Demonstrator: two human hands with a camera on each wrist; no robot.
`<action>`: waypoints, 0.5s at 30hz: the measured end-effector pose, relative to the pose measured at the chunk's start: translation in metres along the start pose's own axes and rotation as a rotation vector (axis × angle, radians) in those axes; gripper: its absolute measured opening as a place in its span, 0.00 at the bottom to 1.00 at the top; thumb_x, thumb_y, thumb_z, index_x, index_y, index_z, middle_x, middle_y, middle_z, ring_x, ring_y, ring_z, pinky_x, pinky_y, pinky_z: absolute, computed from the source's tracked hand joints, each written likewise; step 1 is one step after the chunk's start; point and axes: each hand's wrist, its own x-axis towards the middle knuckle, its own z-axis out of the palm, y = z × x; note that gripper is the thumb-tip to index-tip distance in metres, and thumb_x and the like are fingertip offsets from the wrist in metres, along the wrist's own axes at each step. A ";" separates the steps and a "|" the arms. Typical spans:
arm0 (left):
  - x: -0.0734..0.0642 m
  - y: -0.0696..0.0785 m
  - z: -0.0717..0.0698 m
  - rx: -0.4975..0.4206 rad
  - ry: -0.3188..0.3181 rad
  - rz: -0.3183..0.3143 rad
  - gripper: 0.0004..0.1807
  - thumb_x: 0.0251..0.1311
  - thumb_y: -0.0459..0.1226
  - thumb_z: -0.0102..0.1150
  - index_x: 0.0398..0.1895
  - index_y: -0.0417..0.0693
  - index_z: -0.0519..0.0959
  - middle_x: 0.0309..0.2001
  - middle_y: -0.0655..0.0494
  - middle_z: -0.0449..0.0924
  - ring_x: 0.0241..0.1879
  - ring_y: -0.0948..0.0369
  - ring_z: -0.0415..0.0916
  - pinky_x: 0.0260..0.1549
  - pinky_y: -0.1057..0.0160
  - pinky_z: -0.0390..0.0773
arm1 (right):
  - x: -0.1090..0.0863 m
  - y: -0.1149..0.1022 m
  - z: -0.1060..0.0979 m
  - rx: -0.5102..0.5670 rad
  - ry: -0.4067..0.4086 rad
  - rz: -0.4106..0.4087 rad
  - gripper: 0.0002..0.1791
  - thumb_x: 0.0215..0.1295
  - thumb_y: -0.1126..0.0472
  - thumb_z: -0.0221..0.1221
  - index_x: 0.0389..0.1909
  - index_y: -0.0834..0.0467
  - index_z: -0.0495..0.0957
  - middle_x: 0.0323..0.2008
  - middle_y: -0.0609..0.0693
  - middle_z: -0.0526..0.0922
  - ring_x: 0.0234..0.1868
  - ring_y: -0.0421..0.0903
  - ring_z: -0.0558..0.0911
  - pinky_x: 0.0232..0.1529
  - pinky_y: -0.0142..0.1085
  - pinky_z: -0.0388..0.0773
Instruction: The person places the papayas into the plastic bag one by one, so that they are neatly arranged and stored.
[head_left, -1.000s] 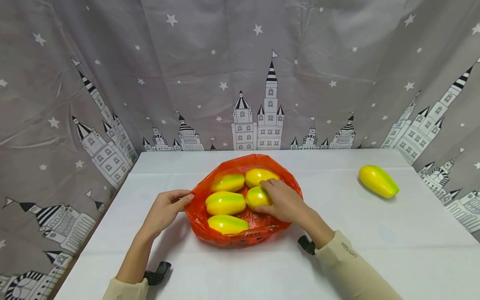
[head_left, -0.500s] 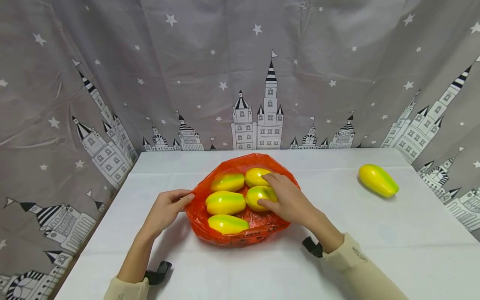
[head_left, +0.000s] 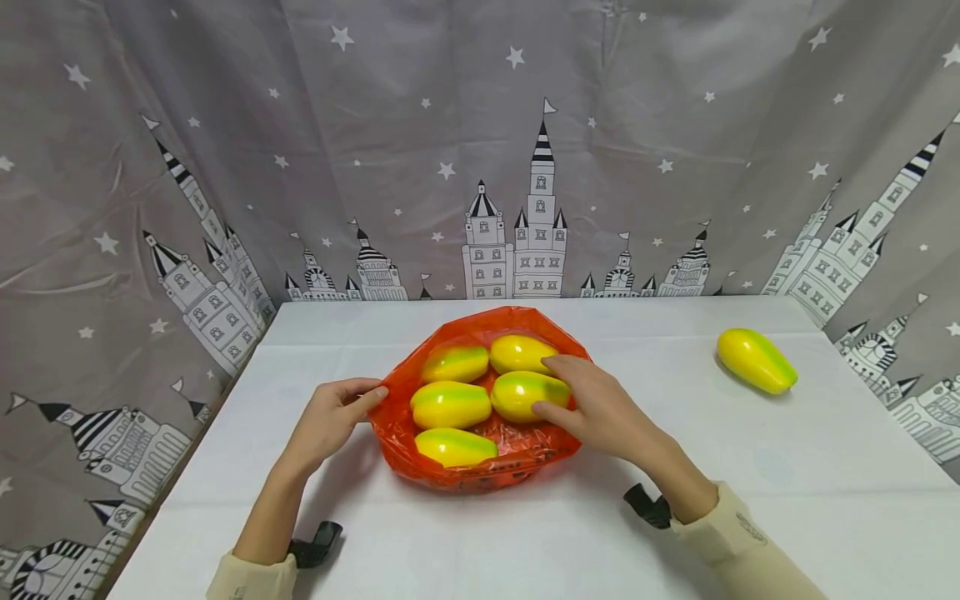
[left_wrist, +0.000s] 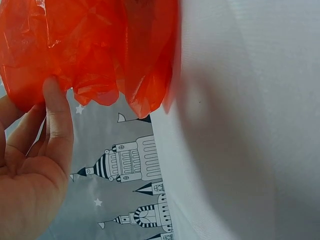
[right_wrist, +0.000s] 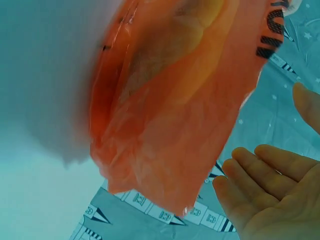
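A red plastic bag [head_left: 480,481] stands with its mouth spread wide in the head view, holding several glossy yellow-green papayas. My left hand [head_left: 330,421] pinches the left rim of the bag between thumb and fingers; the left wrist view shows the thumb on the red film [left_wrist: 90,45]. Over the right rim is my right hand [head_left: 611,412], its fingers spread beside the middle-right papaya [head_left: 525,397], whose right end they partly hide. In the right wrist view the right hand [right_wrist: 275,190] has loosely extended fingers outside the bag wall [right_wrist: 175,140], gripping nothing.
One more papaya [head_left: 756,362] lies on the white tablecloth [head_left: 825,467] at the far right. A grey curtain [head_left: 360,150] printed with castles and stars hangs behind and at both sides. Black wrist-camera mounts [head_left: 318,546] stick out from both wrists.
My right hand has let go of the middle-right papaya and drawn back to the right, uncovering more of it. The left hand has stayed on the bag's rim.
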 end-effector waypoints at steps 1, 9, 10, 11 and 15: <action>0.000 0.000 0.000 -0.002 -0.001 0.001 0.20 0.71 0.39 0.55 0.54 0.29 0.78 0.45 0.41 0.83 0.41 0.53 0.81 0.40 0.64 0.83 | -0.002 0.000 -0.002 0.003 0.002 0.006 0.33 0.63 0.50 0.66 0.64 0.65 0.71 0.61 0.60 0.75 0.63 0.58 0.73 0.63 0.54 0.68; 0.001 -0.001 0.001 -0.003 -0.004 0.010 0.20 0.72 0.39 0.55 0.54 0.29 0.79 0.45 0.41 0.83 0.39 0.55 0.81 0.39 0.66 0.83 | -0.017 0.007 -0.009 -0.034 0.022 -0.005 0.33 0.65 0.51 0.65 0.66 0.63 0.70 0.63 0.58 0.74 0.65 0.58 0.70 0.64 0.56 0.66; 0.001 -0.001 0.001 -0.003 -0.004 0.010 0.20 0.71 0.39 0.55 0.54 0.29 0.79 0.45 0.41 0.83 0.39 0.55 0.81 0.39 0.66 0.83 | -0.019 0.008 -0.010 -0.037 0.026 -0.005 0.33 0.65 0.51 0.65 0.65 0.63 0.70 0.62 0.58 0.74 0.65 0.58 0.71 0.64 0.56 0.66; 0.001 -0.001 0.001 -0.004 -0.004 0.011 0.20 0.71 0.39 0.55 0.53 0.29 0.79 0.45 0.41 0.83 0.39 0.55 0.81 0.39 0.66 0.83 | -0.021 0.010 -0.011 -0.038 0.032 -0.006 0.33 0.65 0.51 0.65 0.65 0.64 0.71 0.62 0.58 0.75 0.64 0.58 0.71 0.64 0.56 0.67; 0.001 -0.002 0.001 0.002 -0.001 0.006 0.19 0.71 0.40 0.55 0.53 0.30 0.80 0.44 0.42 0.83 0.39 0.54 0.81 0.39 0.66 0.82 | -0.030 0.016 -0.017 -0.043 0.062 0.005 0.33 0.63 0.53 0.67 0.64 0.65 0.71 0.61 0.58 0.76 0.64 0.57 0.71 0.63 0.56 0.68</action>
